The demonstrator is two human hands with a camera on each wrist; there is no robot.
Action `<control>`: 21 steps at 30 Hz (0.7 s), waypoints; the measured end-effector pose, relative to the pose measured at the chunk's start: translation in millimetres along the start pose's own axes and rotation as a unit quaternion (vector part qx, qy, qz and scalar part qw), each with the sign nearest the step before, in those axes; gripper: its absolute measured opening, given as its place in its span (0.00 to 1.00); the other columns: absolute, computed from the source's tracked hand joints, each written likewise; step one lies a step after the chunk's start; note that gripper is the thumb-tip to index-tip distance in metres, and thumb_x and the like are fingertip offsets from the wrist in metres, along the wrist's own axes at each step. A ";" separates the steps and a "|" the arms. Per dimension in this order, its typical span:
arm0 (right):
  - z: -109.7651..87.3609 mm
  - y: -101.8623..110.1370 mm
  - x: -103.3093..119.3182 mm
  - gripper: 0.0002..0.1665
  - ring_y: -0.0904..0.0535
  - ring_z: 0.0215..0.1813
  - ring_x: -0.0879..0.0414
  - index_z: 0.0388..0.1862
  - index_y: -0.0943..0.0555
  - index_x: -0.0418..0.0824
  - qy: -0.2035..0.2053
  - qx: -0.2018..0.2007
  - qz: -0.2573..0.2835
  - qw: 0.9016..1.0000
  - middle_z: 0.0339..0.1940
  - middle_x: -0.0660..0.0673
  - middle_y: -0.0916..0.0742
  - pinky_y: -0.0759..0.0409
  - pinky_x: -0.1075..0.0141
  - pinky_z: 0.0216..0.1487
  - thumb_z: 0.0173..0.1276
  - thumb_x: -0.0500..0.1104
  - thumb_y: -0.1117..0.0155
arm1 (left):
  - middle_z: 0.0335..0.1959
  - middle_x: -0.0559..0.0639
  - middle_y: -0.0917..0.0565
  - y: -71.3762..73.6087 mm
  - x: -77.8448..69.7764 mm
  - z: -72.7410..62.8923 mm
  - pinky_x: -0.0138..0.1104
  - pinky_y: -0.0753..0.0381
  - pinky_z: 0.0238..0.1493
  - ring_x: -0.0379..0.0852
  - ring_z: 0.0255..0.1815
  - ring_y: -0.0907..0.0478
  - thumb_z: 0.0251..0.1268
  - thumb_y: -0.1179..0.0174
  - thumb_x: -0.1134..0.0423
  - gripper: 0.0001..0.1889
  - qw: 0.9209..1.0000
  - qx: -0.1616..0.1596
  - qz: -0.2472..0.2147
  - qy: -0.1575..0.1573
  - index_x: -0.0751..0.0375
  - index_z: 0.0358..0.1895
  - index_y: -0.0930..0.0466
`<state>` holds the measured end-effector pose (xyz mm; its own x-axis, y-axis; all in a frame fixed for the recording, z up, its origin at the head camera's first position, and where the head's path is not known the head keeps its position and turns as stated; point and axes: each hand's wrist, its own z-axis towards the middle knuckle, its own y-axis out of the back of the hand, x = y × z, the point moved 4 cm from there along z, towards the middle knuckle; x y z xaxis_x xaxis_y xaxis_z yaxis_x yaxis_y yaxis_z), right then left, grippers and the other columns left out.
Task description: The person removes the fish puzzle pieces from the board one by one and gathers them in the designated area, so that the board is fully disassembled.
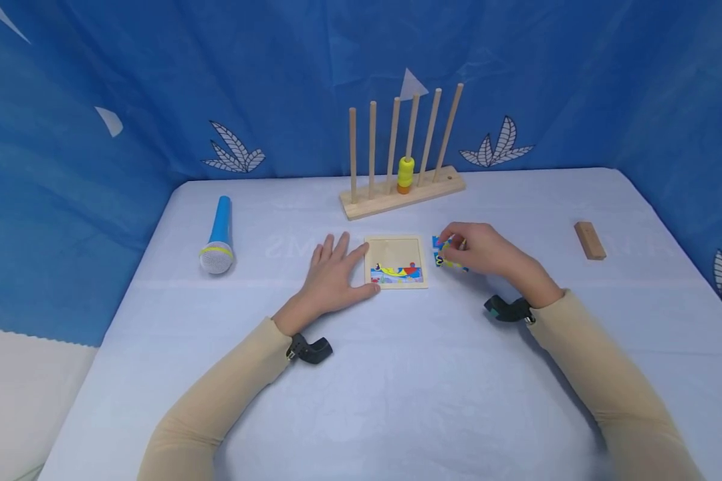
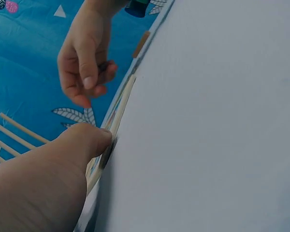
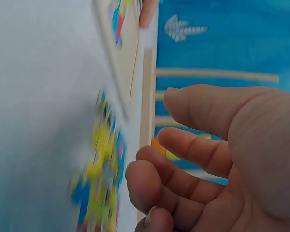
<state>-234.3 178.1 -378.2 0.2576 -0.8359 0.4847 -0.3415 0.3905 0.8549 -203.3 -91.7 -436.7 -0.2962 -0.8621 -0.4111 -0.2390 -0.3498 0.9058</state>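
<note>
A small wooden puzzle tray (image 1: pixel 397 250) lies mid-table, its lower part filled with coloured picture pieces (image 1: pixel 397 274). My left hand (image 1: pixel 332 279) rests beside it, fingers spread, index fingertip at its left edge and thumb at the near-left corner. In the left wrist view the thumb (image 2: pixel 94 137) lies against the tray's rim (image 2: pixel 122 107). My right hand (image 1: pixel 481 248) is over loose puzzle pieces (image 1: pixel 438 259) just right of the tray, partly hiding them. The right wrist view shows its fingers loosely bent, with a gap between thumb (image 3: pixel 198 106) and index finger; colourful pieces (image 3: pixel 104 169) lie below, blurred.
Behind the tray stands a wooden peg rack (image 1: pixel 373 207) with upright rods, one bearing yellow and orange beads (image 1: pixel 405 174). A blue toy microphone (image 1: pixel 219 230) lies at the left, a brown wooden block (image 1: pixel 589 240) at the right. Blue cloth (image 1: pixel 301 80) hangs behind the table.
</note>
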 end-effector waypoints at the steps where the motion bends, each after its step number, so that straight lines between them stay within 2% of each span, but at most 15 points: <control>1: 4.0 -3.0 8.6 0.20 0.23 0.33 0.52 0.57 0.19 0.36 0.010 0.005 0.001 1.000 0.40 0.40 0.15 0.23 0.65 0.32 0.71 0.44 0.34 | 0.85 0.61 0.54 -0.5 0.4 0.1 0.62 0.63 0.82 0.66 0.86 0.66 0.61 0.41 0.31 0.47 1.000 0.002 0.000 0.001 0.46 0.81 0.42; 7: 28.1 -26.4 55.1 0.22 0.22 0.35 0.53 0.59 0.18 0.36 0.083 0.034 -0.009 0.996 0.40 0.42 0.12 0.20 0.63 0.39 0.69 0.44 0.32 | 0.85 0.62 0.54 -1.4 0.6 1.4 0.63 0.62 0.81 0.67 0.86 0.65 0.61 0.41 0.31 0.47 1.000 0.002 0.005 0.001 0.46 0.81 0.42; 11: 36.7 -42.8 77.3 0.23 0.22 0.36 0.53 0.60 0.18 0.36 0.115 0.057 -0.012 0.992 0.40 0.43 0.12 0.21 0.62 0.42 0.68 0.43 0.32 | 0.85 0.63 0.52 -0.1 -0.1 0.2 0.64 0.61 0.81 0.69 0.85 0.63 0.61 0.40 0.31 0.47 1.000 -0.004 0.005 -0.005 0.46 0.81 0.41; 15: 39.5 -55.1 88.4 0.25 0.21 0.39 0.53 0.61 0.20 0.39 0.115 0.074 -0.015 0.990 0.41 0.44 0.13 0.20 0.61 0.44 0.67 0.44 0.29 | 0.84 0.64 0.52 1.3 0.4 -0.6 0.65 0.60 0.81 0.70 0.85 0.63 0.61 0.40 0.31 0.47 1.000 -0.008 0.009 -0.010 0.46 0.81 0.41; 21: 34.0 -59.3 92.4 0.27 0.22 0.42 0.52 0.61 0.20 0.39 0.113 0.077 -0.022 0.990 0.42 0.43 0.14 0.19 0.60 0.47 0.64 0.41 0.25 | 0.85 0.64 0.52 -1.5 0.9 1.7 0.64 0.60 0.81 0.69 0.85 0.63 0.61 0.42 0.30 0.47 1.000 -0.010 0.018 -0.011 0.45 0.81 0.42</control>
<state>-220.9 64.6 -390.4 0.4648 -0.7359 0.4924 -0.4556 0.2781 0.8456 -204.8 -91.4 -438.6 -0.3249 -0.8659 -0.3803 -0.2092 -0.3264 0.9218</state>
